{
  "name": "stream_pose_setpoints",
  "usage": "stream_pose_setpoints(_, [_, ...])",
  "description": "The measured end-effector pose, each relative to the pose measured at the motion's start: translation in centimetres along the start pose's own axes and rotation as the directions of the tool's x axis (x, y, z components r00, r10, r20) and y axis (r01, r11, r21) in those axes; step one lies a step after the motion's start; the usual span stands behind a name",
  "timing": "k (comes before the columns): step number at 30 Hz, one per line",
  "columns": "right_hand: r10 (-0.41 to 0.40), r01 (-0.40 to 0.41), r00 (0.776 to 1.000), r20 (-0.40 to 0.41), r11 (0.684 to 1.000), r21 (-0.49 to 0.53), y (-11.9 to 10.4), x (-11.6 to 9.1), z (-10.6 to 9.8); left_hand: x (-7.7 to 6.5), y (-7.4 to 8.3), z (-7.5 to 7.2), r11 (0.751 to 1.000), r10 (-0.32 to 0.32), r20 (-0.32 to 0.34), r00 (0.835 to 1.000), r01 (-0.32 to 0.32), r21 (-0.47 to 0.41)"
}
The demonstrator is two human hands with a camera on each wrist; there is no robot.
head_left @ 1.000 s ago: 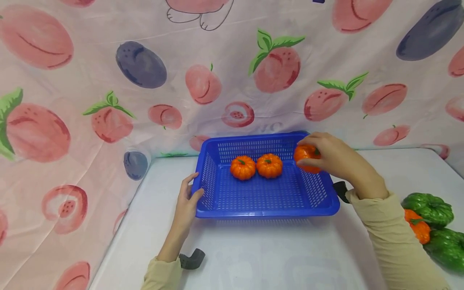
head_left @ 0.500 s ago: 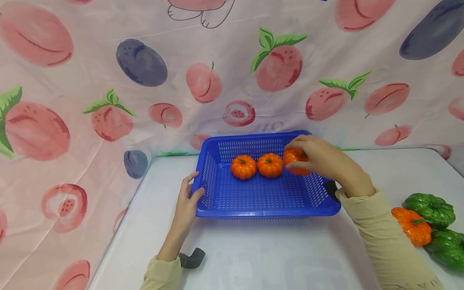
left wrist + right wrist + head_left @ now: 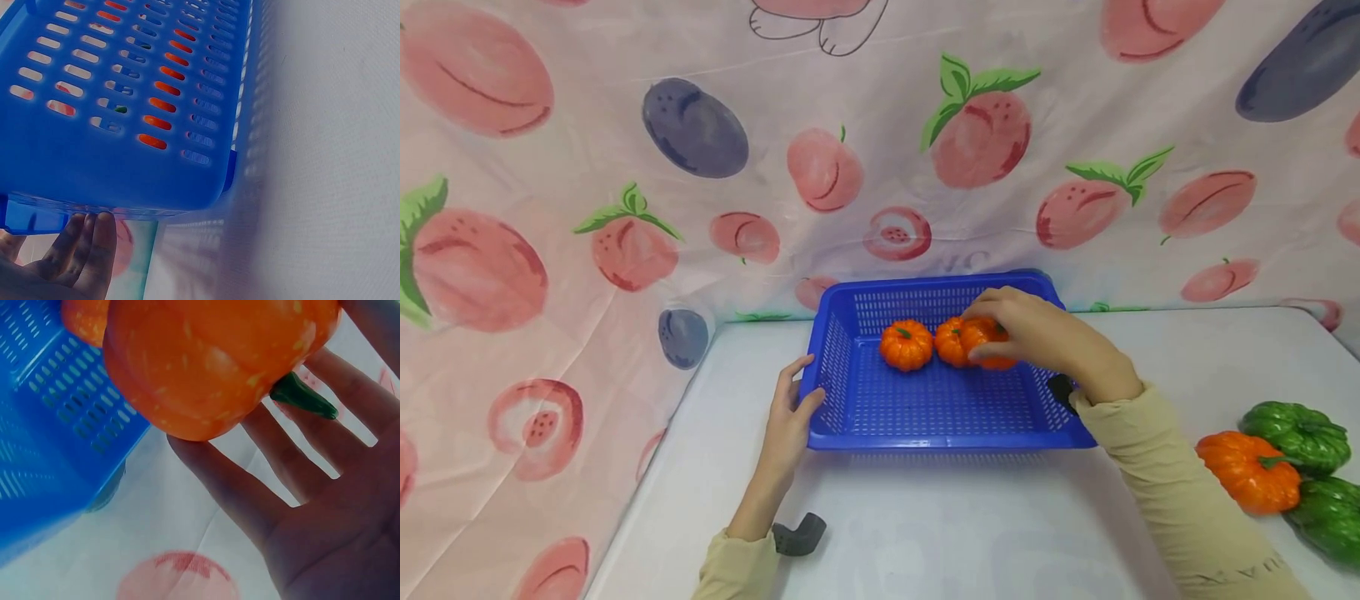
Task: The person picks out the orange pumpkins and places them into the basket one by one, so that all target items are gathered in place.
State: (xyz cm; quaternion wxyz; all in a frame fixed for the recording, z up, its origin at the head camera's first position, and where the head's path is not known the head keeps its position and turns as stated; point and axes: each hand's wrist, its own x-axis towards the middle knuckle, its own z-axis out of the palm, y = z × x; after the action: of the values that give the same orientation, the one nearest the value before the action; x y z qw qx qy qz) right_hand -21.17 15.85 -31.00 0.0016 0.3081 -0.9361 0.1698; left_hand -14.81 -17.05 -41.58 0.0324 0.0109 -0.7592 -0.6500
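My right hand (image 3: 1037,332) grips an orange toy pumpkin (image 3: 985,340) with a green stem, thumb on the near side and fingers on the far side, over the right part of a blue plastic basket (image 3: 951,442). In the right wrist view the fingers spread around the held pumpkin (image 3: 212,369) and its stem points to the palm. Inside the basket sit two more orange pumpkins, one at left (image 3: 907,346) and one in the middle (image 3: 948,342), partly covered by the held one. My left hand (image 3: 786,417) holds the basket's left rim between thumb and fingers.
At the right of the white table (image 3: 910,533) lie two green pumpkins, one behind (image 3: 1296,435) and one in front (image 3: 1333,517), with an orange pumpkin (image 3: 1247,471) against them. A fruit-print cloth (image 3: 760,150) hangs close behind the basket.
My right hand has carried its pumpkin leftward from the basket's right edge, so it now overlaps the middle pumpkin. The left hand has stayed on the rim.
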Motion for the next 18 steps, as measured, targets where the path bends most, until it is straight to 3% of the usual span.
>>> stream_pose_setpoints(18, [-0.096, 0.094, 0.993, 0.070, 0.995, 0.035, -1.7, 1.6, 2.3, 0.0, 0.0, 0.0, 1.000, 0.007, -0.004, 1.000, -0.007, 0.007])
